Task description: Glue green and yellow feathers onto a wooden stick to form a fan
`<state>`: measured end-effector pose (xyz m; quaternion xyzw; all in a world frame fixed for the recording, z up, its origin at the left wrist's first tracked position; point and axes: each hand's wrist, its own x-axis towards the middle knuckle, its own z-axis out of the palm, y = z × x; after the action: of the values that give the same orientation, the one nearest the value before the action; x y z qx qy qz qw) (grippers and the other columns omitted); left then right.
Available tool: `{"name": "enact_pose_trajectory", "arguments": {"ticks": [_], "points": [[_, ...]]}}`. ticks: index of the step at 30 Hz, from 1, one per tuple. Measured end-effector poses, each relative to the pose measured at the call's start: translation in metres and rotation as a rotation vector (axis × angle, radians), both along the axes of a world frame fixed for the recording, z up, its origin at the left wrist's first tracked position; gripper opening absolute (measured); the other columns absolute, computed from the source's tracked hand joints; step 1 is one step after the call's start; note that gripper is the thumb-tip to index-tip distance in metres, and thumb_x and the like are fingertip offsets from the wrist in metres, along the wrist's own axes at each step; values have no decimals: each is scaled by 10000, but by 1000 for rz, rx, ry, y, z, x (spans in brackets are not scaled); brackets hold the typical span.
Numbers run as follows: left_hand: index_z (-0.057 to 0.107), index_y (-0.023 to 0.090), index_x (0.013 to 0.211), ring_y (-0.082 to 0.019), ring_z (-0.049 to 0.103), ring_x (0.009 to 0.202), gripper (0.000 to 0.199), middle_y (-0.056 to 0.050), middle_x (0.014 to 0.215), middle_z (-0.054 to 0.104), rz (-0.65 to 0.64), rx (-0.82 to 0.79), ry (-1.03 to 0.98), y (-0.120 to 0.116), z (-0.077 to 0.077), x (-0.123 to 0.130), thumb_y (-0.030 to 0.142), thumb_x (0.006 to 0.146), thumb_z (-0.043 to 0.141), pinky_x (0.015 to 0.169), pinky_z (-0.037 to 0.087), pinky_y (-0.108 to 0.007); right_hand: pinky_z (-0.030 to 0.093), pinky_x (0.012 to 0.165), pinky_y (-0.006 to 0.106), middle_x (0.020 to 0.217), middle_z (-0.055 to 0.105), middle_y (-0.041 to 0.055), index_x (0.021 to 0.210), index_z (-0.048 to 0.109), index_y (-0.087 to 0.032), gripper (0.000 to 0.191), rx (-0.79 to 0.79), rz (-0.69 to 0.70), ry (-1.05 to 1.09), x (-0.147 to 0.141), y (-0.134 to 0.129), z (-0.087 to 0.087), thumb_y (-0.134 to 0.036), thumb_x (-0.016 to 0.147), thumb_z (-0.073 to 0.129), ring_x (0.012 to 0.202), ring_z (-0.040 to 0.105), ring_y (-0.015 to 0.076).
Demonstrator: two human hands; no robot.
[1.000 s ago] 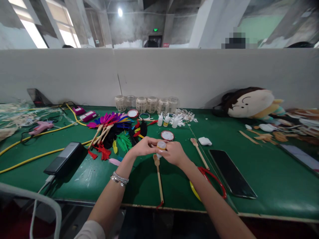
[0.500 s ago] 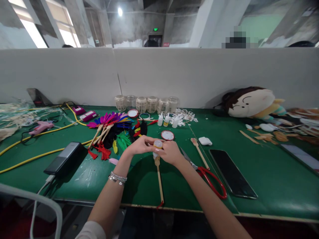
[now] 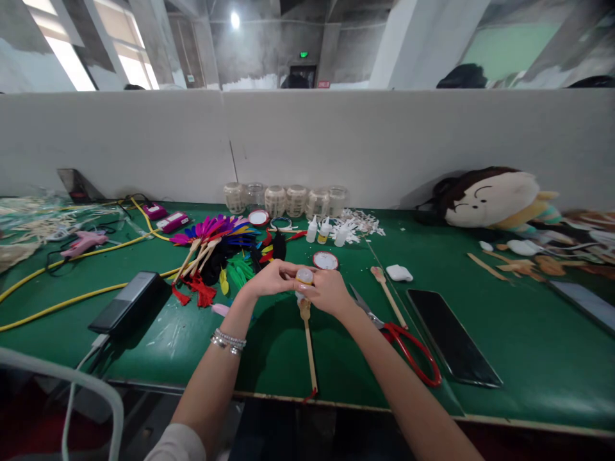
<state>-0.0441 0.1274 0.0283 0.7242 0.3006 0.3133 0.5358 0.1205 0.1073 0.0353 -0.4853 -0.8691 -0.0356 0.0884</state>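
Both hands meet above the table around a small upturned glue bottle (image 3: 304, 276) with a yellow band, its base facing up. My right hand (image 3: 329, 291) is closed on the bottle from the right. My left hand (image 3: 275, 279) reaches in from the left, its fingers pressed against the bottle; some fingertips are hidden. Directly below lies a thin wooden spoon-shaped stick (image 3: 310, 352), its wide end (image 3: 305, 309) under the bottle and a red cord at the near end. Red-handled scissors (image 3: 408, 349) lie beside my right forearm.
Colourful feathers (image 3: 216, 232) and red tassels (image 3: 202, 291) lie left, near a power bank (image 3: 127, 304). Glass jars (image 3: 275, 201), glue bottles (image 3: 312, 229) and white scraps (image 3: 358, 225) are behind. A phone (image 3: 451, 336), another stick (image 3: 389, 298) and a plush doll (image 3: 494, 198) lie right.
The view has shifted slightly. My hands keep the same hold on the glue bottle above the stick's wide end, with hardly any visible movement.
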Motion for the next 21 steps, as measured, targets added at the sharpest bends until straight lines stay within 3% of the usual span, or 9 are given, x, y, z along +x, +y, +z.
{"name": "enact_pose_trajectory", "arguments": {"ticks": [21], "points": [[591,73,1108,-81,463,532,590,-33,719,647,39,1,-2,0,-2,3,407,627,666,474,335,-165,323,561,238,798,682,111,827,681,-125,380,14,0,3,2,9,-8,-380,823,400,712,598,188]]}}
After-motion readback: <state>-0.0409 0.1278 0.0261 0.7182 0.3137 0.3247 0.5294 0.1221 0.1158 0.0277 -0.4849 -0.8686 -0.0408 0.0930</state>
